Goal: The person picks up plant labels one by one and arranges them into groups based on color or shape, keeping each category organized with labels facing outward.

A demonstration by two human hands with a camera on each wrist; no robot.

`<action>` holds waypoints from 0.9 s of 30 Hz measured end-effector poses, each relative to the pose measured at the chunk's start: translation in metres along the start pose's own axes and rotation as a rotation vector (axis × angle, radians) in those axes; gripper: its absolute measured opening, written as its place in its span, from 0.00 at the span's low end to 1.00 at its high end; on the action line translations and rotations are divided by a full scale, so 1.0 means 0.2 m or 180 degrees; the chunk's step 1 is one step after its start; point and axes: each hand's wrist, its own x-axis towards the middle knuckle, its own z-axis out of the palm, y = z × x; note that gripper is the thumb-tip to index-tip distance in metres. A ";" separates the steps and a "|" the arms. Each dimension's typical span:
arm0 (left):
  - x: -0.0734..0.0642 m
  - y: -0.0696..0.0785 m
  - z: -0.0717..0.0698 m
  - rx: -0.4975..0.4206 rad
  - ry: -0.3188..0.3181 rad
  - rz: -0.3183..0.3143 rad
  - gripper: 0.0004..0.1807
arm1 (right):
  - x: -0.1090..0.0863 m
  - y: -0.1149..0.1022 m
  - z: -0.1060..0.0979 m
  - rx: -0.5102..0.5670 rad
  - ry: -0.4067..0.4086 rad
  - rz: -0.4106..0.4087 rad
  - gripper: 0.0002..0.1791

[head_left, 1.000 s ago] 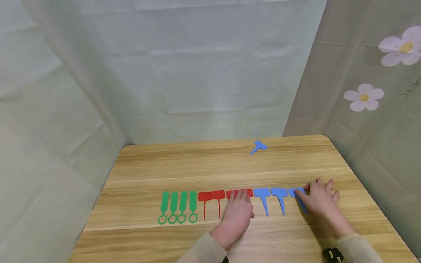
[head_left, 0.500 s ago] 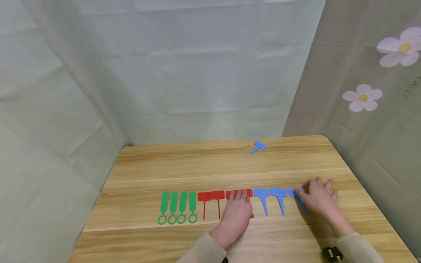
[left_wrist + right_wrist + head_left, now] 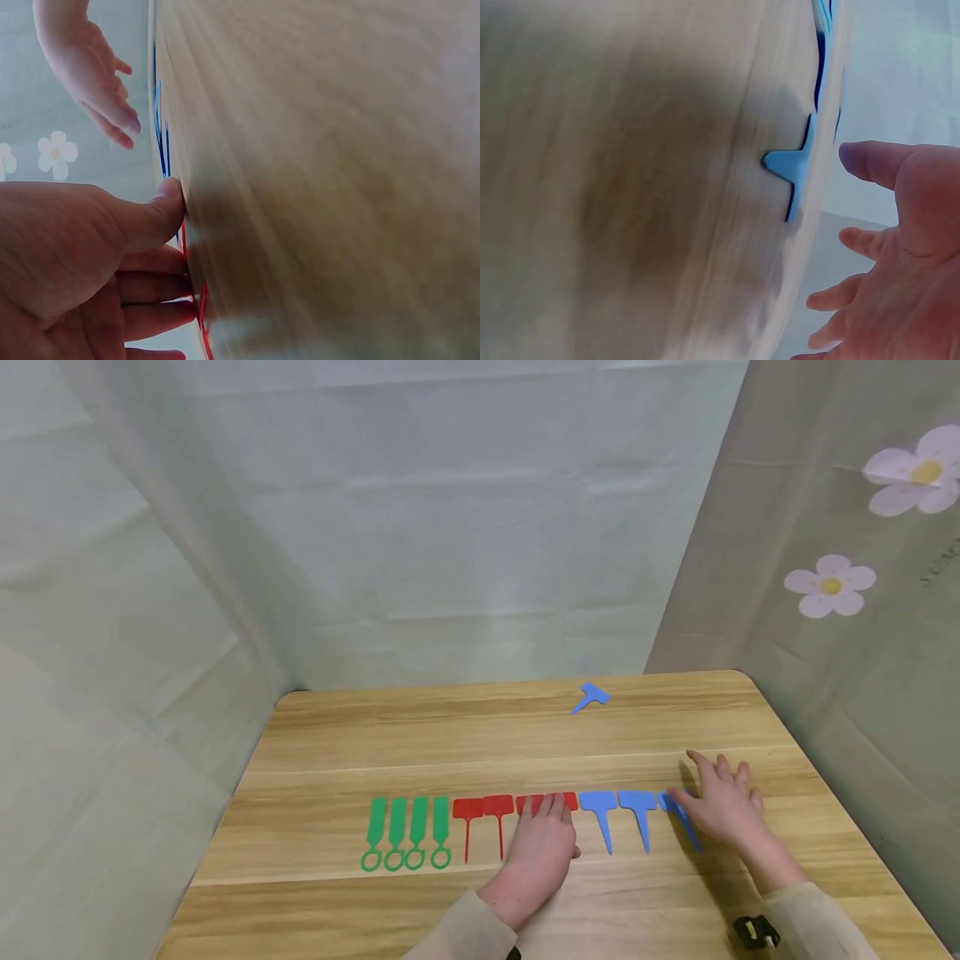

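Observation:
My left hand (image 3: 542, 847) rests its fingertips on the heads of the right-hand red T-shaped plant labels (image 3: 530, 803), covering their stems. In the left wrist view its fingers (image 3: 154, 286) lie nearly straight against the table and red plastic. My right hand (image 3: 722, 806) hovers with spread fingers over the rightmost blue T-shaped plant label (image 3: 687, 831) of the row, hiding part of its head. The right wrist view has that blue label flat on the wood, apart from the thumb (image 3: 874, 161). Two more blue labels (image 3: 637, 810) lie just left of it.
Several green ring-ended labels (image 3: 398, 827) and two uncovered red labels (image 3: 498, 810) continue the row leftward. Another blue label (image 3: 591, 696) lies tilted near the back edge of the wooden table (image 3: 420, 739). Cloth walls (image 3: 465, 543) surround the back and sides.
My right hand has lifted off the rightmost blue label and its fingers have spread, the forefinger stretching away from the thumb. The left hand and the labels stay in place.

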 end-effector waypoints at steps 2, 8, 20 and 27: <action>0.00 0.00 -0.01 -0.0031 -0.0013 -0.0003 0.34 | 0.01 -0.02 0.00 -0.0023 -0.0005 -0.0040 0.46; 0.01 0.00 -0.02 -0.0072 -0.0049 -0.0037 0.34 | 0.07 -0.09 -0.02 -0.0083 -0.0058 -0.0131 0.44; -0.01 0.00 -0.02 0.0008 -0.0018 0.0010 0.34 | 0.25 -0.27 0.00 -0.0231 -0.0043 -0.0347 0.37; 0.00 0.00 -0.02 0.0002 -0.0034 -0.0007 0.33 | 0.35 -0.35 0.01 -0.0224 -0.0072 -0.0430 0.34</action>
